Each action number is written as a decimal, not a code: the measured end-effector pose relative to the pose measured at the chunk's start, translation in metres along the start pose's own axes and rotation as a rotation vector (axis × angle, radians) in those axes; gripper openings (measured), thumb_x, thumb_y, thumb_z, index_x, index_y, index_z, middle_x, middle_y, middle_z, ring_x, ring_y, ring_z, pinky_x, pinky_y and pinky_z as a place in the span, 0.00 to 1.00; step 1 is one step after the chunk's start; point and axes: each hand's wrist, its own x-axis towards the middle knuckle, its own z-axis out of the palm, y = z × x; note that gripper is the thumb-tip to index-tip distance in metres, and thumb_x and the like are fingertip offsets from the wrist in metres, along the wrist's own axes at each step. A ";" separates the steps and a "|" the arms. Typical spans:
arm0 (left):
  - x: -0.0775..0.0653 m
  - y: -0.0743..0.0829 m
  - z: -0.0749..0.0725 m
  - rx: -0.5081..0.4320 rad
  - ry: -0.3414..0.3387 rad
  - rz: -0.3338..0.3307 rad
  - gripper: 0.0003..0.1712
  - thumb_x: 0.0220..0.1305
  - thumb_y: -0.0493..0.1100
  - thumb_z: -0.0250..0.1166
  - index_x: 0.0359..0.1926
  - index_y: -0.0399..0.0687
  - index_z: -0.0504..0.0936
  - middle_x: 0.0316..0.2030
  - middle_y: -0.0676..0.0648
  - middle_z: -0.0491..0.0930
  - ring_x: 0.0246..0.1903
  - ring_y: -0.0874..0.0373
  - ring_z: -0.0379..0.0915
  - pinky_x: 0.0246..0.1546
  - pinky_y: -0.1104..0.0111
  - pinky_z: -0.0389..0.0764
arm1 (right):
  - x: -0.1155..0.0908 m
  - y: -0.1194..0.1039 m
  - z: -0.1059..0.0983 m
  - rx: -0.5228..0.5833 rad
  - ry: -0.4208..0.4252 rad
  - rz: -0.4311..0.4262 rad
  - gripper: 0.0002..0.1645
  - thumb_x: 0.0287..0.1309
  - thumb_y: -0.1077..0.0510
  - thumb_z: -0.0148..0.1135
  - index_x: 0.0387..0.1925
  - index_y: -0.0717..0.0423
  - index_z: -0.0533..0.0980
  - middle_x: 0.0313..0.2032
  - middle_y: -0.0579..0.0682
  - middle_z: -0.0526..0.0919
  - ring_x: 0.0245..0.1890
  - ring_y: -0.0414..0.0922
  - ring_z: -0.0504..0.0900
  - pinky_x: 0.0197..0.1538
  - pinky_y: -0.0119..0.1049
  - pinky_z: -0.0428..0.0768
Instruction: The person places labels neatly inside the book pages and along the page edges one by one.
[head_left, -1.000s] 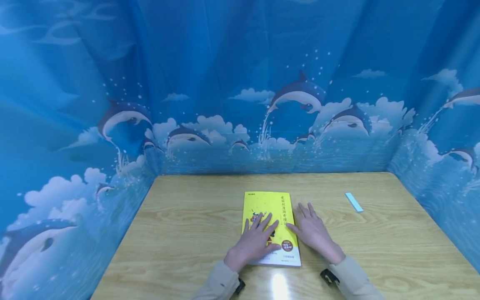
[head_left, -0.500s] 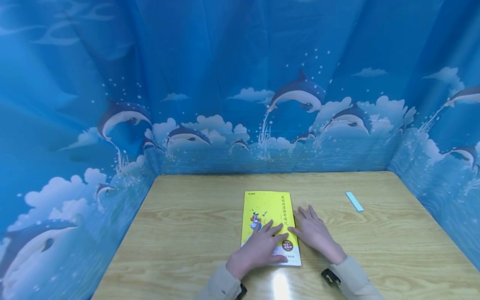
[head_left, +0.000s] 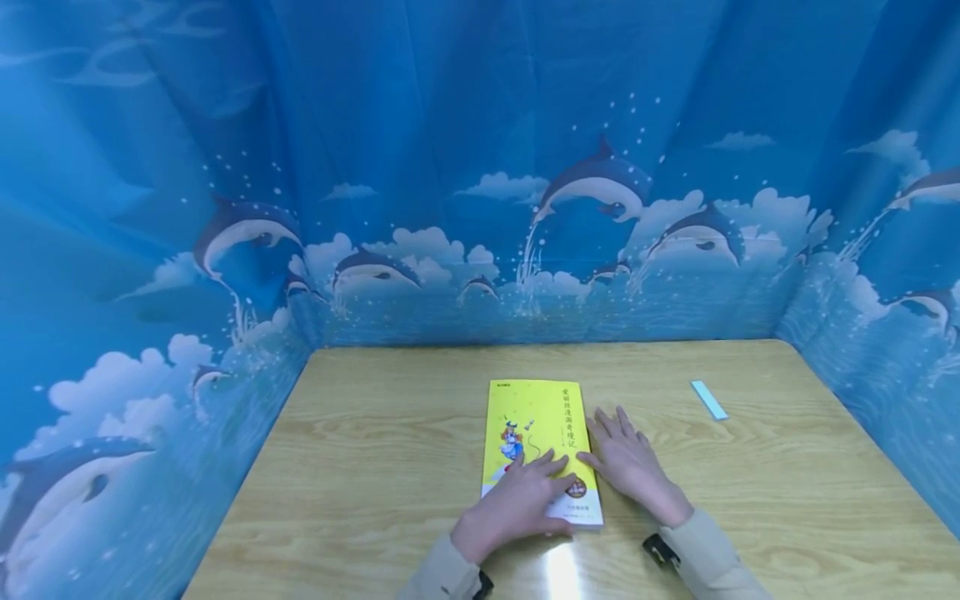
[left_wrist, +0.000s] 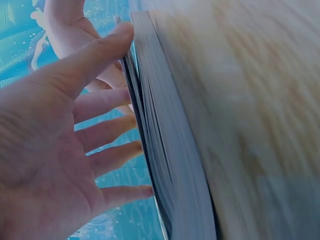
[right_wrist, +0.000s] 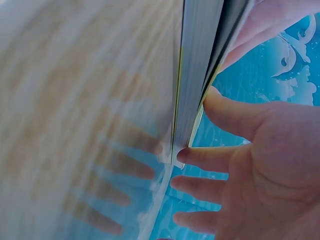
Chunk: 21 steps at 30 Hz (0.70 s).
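A yellow paperback book [head_left: 538, 417] with a white lower band and a cartoon figure lies on the table. My left hand [head_left: 517, 502] rests on the lower part of its cover, fingers spread. In the left wrist view the thumb tip lies at the cover's edge, beside the page block [left_wrist: 167, 125], where the leaves part slightly. My right hand [head_left: 632, 458] lies flat along the book's right side. The right wrist view has its thumb [right_wrist: 232, 112] at the cover's edge and the index fingertip by the pages' corner.
A light blue flat strip [head_left: 708, 400] lies on the wood-grain table [head_left: 360, 450], right of the book. Blue curtains [head_left: 420, 125] printed with dolphins stand behind the table and at both sides.
My left hand has slid down and to the right over the cover, its thumb reaching the lower edge and the cartoon figure coming into view. The right hand has barely moved.
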 end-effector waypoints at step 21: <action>-0.003 -0.008 -0.002 -0.090 0.093 0.113 0.28 0.65 0.61 0.67 0.63 0.60 0.81 0.62 0.53 0.80 0.62 0.59 0.76 0.64 0.59 0.77 | 0.001 0.001 -0.003 0.046 -0.001 -0.016 0.37 0.71 0.48 0.58 0.70 0.68 0.65 0.72 0.73 0.59 0.73 0.75 0.49 0.67 0.76 0.58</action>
